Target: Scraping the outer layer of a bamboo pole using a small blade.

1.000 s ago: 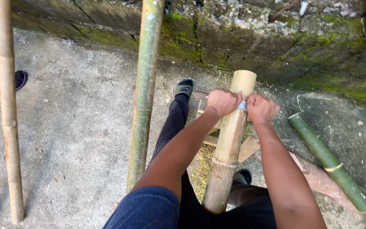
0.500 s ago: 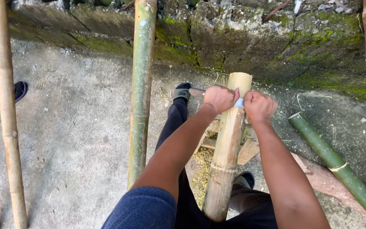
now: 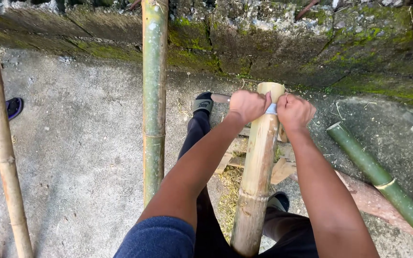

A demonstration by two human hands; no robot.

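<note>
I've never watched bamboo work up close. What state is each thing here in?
Pale bamboo pole: propped up, end peeled bare.
Blade: laid across the pole, gripped both sides.
Left hand: fisted on blade.
Right hand: fisted on blade.
Green bamboo piece: lying on ground.

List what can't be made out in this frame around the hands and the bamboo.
- Blade, head view: only a pale sliver shows between left hand and right hand; fists hide the handles.
- Pale bamboo pole, head view: base cut off by the bottom edge.
- Green bamboo piece: lower end cut off by the right edge.
</note>
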